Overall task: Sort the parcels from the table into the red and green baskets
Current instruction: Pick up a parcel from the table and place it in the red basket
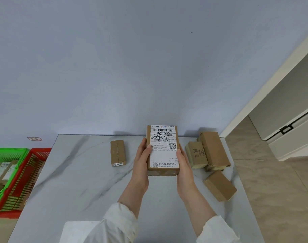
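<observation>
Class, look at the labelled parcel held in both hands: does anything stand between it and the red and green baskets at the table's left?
Nothing visible blocks the way. The labelled parcel is held above the table; one small box lies left of it, low on the tabletop, easily passed over. The red basket and green basket sit open beyond the left edge.

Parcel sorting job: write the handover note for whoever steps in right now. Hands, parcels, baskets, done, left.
Left hand and right hand: both grip the labelled parcel by its long sides, held above the table, label facing up.
On the table: one small parcel left of the hands; four parcels in a cluster at the right edge.
Green basket and red basket sit beside the table on the left. The green one holds some parcels; the red one's contents are hard to tell.
Left: place the held parcel, then sort the five on the table.
</observation>
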The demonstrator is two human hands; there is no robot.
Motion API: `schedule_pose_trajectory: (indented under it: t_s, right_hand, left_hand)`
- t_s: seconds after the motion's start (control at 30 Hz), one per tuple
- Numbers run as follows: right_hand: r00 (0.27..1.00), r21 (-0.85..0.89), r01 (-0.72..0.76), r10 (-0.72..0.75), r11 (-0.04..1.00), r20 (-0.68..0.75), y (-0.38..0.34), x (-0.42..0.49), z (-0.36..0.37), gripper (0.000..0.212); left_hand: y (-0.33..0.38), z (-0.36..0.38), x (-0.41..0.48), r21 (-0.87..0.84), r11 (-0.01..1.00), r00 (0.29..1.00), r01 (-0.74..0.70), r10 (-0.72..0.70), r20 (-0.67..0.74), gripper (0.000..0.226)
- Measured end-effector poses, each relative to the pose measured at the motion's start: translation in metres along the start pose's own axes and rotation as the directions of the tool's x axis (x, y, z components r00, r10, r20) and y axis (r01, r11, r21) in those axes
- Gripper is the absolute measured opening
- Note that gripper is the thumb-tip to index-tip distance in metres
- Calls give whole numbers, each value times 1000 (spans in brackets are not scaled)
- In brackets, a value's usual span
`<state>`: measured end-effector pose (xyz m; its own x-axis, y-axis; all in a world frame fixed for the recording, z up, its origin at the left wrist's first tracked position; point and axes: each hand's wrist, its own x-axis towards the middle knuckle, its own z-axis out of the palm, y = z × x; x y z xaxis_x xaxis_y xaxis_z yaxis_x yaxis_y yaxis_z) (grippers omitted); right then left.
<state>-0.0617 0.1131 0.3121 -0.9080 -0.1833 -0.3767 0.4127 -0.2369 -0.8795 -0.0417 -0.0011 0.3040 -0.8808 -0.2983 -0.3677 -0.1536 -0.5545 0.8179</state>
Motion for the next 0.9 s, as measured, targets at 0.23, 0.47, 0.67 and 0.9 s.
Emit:
schedule_pose_trajectory:
  t_s: [0.23, 0.47, 0.67, 0.9]
  right_hand:
    - [1000, 10, 5, -4, 1000, -16, -4, -3, -4, 39]
    - [997, -28, -68, 69, 997, 30, 17, -7, 0, 40]
    - [974, -109, -200, 210, 974, 88, 60, -19, 31, 39]
    - [932, -306, -206, 281, 930, 229, 109, -56, 114, 38]
  left_hand:
    - [-2, 3, -4, 21, 1000, 999, -9, 8, 42, 66]
    - [-11, -19, -21, 14, 999, 998, 30, -29, -54, 54]
    - [-15, -69, -49, -32, 998, 957, 54, -61, -283, 47]
    - [13, -158, -107, -91, 995, 868, -41, -9, -496, 43]
